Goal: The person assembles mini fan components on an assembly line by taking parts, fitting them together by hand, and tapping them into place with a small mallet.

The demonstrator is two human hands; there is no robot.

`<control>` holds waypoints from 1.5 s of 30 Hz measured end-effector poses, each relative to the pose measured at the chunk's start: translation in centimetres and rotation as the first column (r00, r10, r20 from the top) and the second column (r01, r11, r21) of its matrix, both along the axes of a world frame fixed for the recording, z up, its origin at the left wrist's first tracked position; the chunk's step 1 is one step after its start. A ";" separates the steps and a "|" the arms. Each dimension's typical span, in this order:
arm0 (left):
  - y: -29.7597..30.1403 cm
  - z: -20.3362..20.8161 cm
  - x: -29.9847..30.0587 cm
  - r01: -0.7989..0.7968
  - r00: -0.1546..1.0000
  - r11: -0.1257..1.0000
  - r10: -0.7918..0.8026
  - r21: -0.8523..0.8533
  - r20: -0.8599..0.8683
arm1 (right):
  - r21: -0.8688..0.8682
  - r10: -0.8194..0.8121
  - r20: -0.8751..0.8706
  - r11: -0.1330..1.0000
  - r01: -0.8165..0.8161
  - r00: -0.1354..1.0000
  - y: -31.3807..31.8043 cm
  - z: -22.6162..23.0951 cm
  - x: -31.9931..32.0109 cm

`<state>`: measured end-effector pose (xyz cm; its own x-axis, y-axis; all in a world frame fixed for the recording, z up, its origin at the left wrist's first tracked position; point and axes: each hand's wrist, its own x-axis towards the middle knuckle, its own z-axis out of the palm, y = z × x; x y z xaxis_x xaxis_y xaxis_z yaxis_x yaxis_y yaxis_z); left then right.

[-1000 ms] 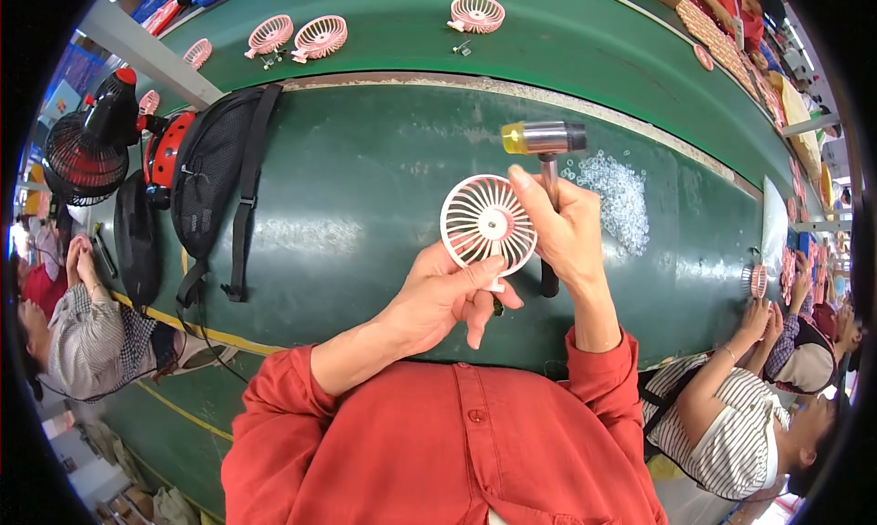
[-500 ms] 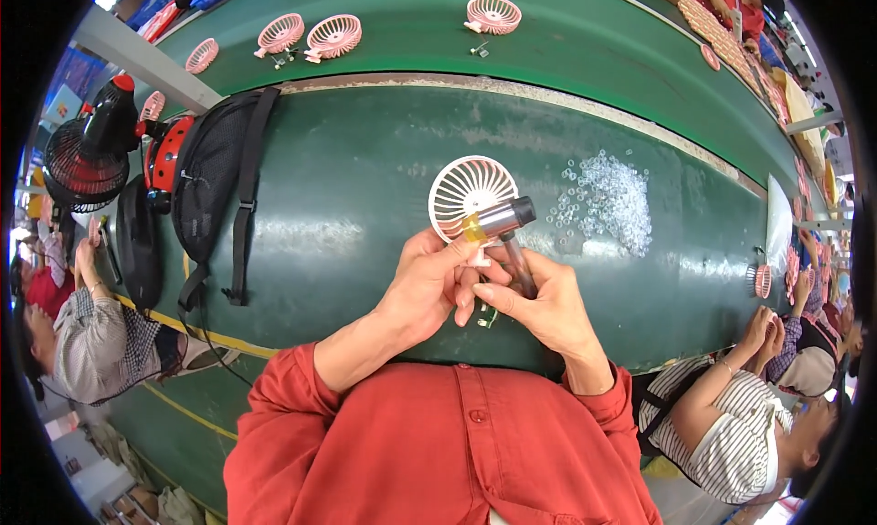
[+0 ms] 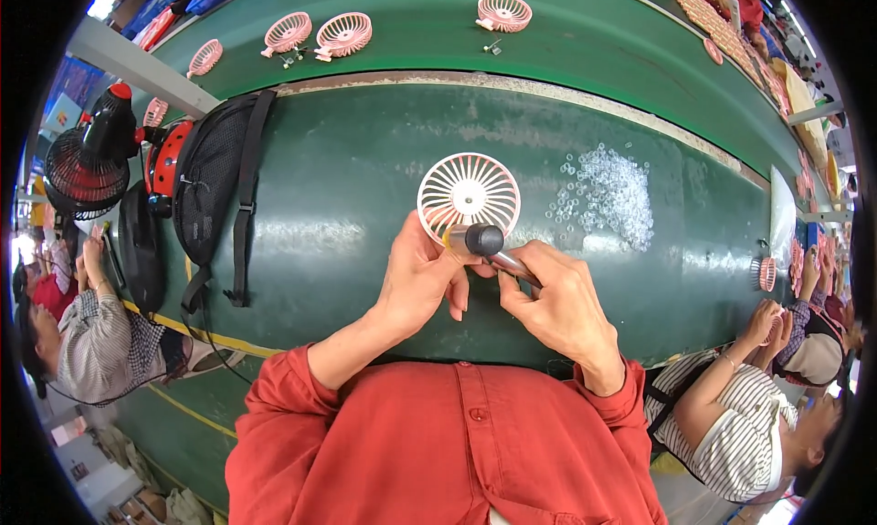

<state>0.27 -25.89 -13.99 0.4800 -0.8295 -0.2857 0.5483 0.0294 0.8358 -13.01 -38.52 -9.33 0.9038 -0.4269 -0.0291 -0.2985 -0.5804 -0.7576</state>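
Note:
My left hand (image 3: 409, 276) is closed on a round pale-pink fan housing (image 3: 469, 170) with radial slats and a small hub in the middle, held above the green table. My right hand (image 3: 559, 298) grips the handle of a small hammer (image 3: 481, 239), which has a metal head with one dark end and a yellow end. The hammer head lies over the lower rim of the fan housing, near my left fingertips; whether it touches cannot be seen. It hides the housing's lower part. To the right on the table lies a pile of small clear rings (image 3: 614, 201).
Beyond the table edge runs a green conveyor belt (image 3: 411, 41) carrying pink fan housings (image 3: 343, 35) and small parts. To my left are a black bag (image 3: 212, 182) and a black desk fan (image 3: 91, 159). Co-workers (image 3: 731, 415) sit on both sides.
The hammer head has turned and lowered onto the housing's lower rim, its dark end now facing up. The fan housing shows more face-on. Housings on the belt have shifted slightly right.

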 end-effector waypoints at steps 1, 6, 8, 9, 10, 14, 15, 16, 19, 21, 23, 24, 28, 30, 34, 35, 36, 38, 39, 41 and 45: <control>0.1 0.1 0.1 -0.003 0.999 1.000 0.002 0.024 0.037 | 0.003 0.003 0.004 1.000 -0.003 1.000 0.0 -0.2 0.0; 1.3 0.1 0.0 0.030 0.997 1.000 -0.030 -0.004 -0.075 | 0.003 0.022 0.094 1.000 -0.022 0.995 0.1 -0.4 0.3; 1.1 -0.4 -0.3 -0.009 0.989 1.000 0.005 -0.029 -0.148 | 0.108 -0.040 0.003 0.993 0.040 0.999 0.3 0.1 0.1; 0.6 0.3 -0.3 0.005 0.988 1.000 -0.008 -0.022 -0.155 | -0.052 -0.052 -0.043 0.997 0.050 0.998 -0.1 -0.3 -0.6; 0.3 0.0 -0.4 0.006 0.980 1.000 -0.011 -0.024 -0.200 | -0.020 -0.116 -0.016 0.993 0.115 0.993 0.4 -0.3 -0.8; -0.3 -1.9 -1.7 0.007 0.907 0.998 0.017 0.057 -0.421 | -0.218 0.091 0.114 0.974 -0.065 0.989 1.6 -1.3 -0.4; 0.2 -2.1 -1.9 0.021 0.933 0.998 0.001 0.059 -0.359 | -0.233 0.104 0.117 0.970 -0.075 0.988 2.3 -1.7 0.0; 0.4 -2.1 -1.6 0.004 0.936 0.998 0.016 0.057 -0.353 | -0.235 0.121 0.124 0.968 -0.089 0.985 2.6 -2.0 0.3; 1.0 -2.5 -0.8 0.092 0.926 0.996 -0.081 0.013 -0.369 | -0.298 0.110 0.104 0.952 -0.074 0.988 3.1 -2.9 1.1; 1.5 -2.0 -0.5 0.078 0.921 0.997 -0.066 0.017 -0.384 | -0.256 0.139 0.201 0.963 -0.085 0.970 2.5 -3.4 1.2; 2.0 -0.2 0.0 0.106 0.936 0.992 -0.079 0.062 -0.343 | -0.292 0.140 0.327 0.956 -0.041 0.935 1.4 -3.6 1.5; 2.6 -0.3 0.1 0.122 0.975 0.990 -0.106 0.073 -0.195 | -0.125 0.046 0.348 0.992 -0.002 0.936 0.2 -4.4 0.8; 4.3 -1.4 -1.6 -0.126 0.725 0.988 0.151 -0.086 0.672 | 0.639 -0.332 0.154 0.752 0.162 0.931 -0.3 -1.5 1.2; 4.7 -0.9 -1.6 -0.099 0.312 0.981 0.191 -0.168 0.931 | 0.686 -0.330 0.133 0.711 0.154 0.934 -1.9 -3.4 0.7; 3.4 -2.5 -1.5 0.052 -0.172 0.971 0.238 -0.233 0.956 | 0.458 -0.299 -0.105 0.832 0.313 0.949 -2.5 -4.8 0.5; 3.3 -2.5 -1.3 0.035 -0.208 0.977 0.214 -0.212 0.954 | 0.321 -0.257 -0.020 0.914 0.250 0.966 -3.2 -6.7 0.3; 3.3 -3.1 -1.2 0.012 -0.198 0.982 0.189 -0.191 0.962 | 0.151 -0.158 -0.117 0.973 0.175 0.980 -3.2 -6.3 1.2; 4.1 -3.1 -0.1 -0.011 -0.133 0.999 0.035 -0.037 0.991 | -0.024 -0.142 -0.092 0.990 0.141 0.986 -2.5 -7.1 2.2; 4.3 -3.6 -0.1 -0.076 -0.154 0.996 0.044 -0.056 0.987 | -0.087 -0.117 -0.211 0.991 0.100 0.971 -2.3 -6.9 2.7; 4.5 -4.2 -0.2 -0.116 -0.198 0.993 -0.007 -0.016 0.980 | -0.139 -0.122 -0.099 0.984 0.107 0.988 -2.3 -6.4 2.1; 3.4 -4.4 0.4 -0.102 -0.172 0.995 -0.010 -0.007 0.985 | 0.105 -0.274 0.076 0.958 0.266 0.959 -1.9 -3.2 -0.1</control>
<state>0.62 -22.46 -18.42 0.2817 -0.8011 0.5281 -0.9163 -0.0612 0.3959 -13.15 -40.46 -12.51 0.7558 -0.6548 -0.0050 -0.3636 -0.4133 -0.8349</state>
